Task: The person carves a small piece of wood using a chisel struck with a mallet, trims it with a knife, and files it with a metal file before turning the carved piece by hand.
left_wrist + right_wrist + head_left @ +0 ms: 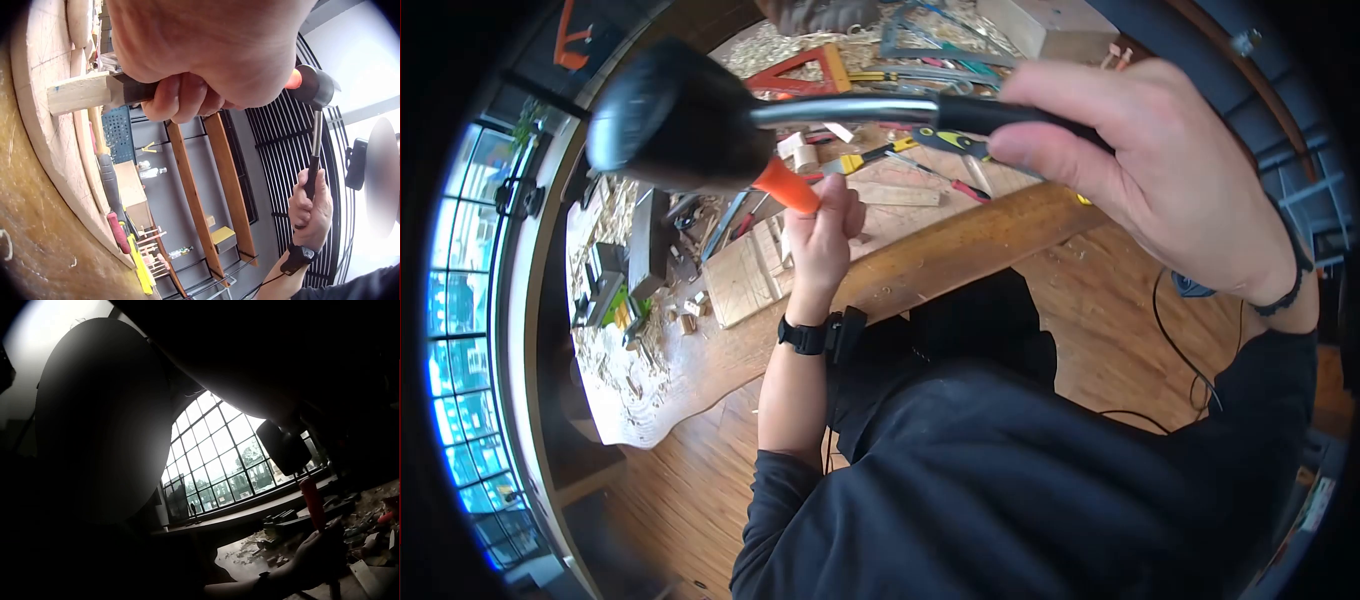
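Observation:
My left hand (822, 240) grips the orange handle (788, 187) of a chisel, fingers wrapped around it. In the left wrist view the chisel's flat blade (78, 94) reaches down to the pale wooden board (44, 69), its tip right at the surface. My right hand (1170, 160) holds a mallet by its black grip, thumb and fingers curled round it. The mallet's black head (680, 115) is raised close over the top end of the chisel handle, overlapping it in the head view. Its shaft is shiny metal.
The board lies on a workbench with a brown front edge (960, 245). Around it are wood shavings (635, 385), a red triangular square (810, 70), a yellow-and-black knife (870, 155) and a red-handled tool (970, 190). Dark metal blocks (648, 255) stand at the left.

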### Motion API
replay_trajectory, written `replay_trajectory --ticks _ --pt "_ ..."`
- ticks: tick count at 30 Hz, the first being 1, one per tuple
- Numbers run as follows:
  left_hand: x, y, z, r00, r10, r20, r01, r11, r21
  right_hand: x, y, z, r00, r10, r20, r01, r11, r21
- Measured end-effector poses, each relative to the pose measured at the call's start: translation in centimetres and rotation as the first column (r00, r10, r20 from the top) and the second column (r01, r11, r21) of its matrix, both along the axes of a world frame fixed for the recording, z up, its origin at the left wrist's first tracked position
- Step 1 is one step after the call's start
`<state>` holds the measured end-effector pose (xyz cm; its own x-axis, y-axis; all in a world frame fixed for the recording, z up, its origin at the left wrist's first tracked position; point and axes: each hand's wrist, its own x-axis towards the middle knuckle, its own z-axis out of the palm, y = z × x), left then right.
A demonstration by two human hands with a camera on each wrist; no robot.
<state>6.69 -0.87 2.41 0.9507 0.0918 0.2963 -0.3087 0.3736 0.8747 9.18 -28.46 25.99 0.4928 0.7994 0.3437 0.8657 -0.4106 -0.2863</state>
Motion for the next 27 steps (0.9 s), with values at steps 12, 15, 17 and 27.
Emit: replay_trajectory --ticks 12,15,17,27 --pt "-0.3 -0.1 0.5 0.998 0.05 -0.03 -0.048 0.996 0.081 0.2 0.1 -0.8 0.996 0.056 0.063 -0.065 0.986 0.156" --pt "-0.1 0.1 0.3 1.0 0.01 0.009 -0.01 0.997 0.082 0.3 0.1 -1.0 0.998 0.047 -0.032 -0.048 0.999 -0.01" --pt "-0.1 -0.1 0.5 1.0 0.028 0.001 -0.028 0.996 0.08 0.1 0.1 -0.1 0.998 0.021 -0.052 -0.023 0.999 -0.036" --pt "0.1 0.0 0.3 1.0 0.007 0.011 -0.008 0.997 0.073 0.0 0.1 -0.1 0.999 -0.013 -0.046 0.013 1.0 0.002"
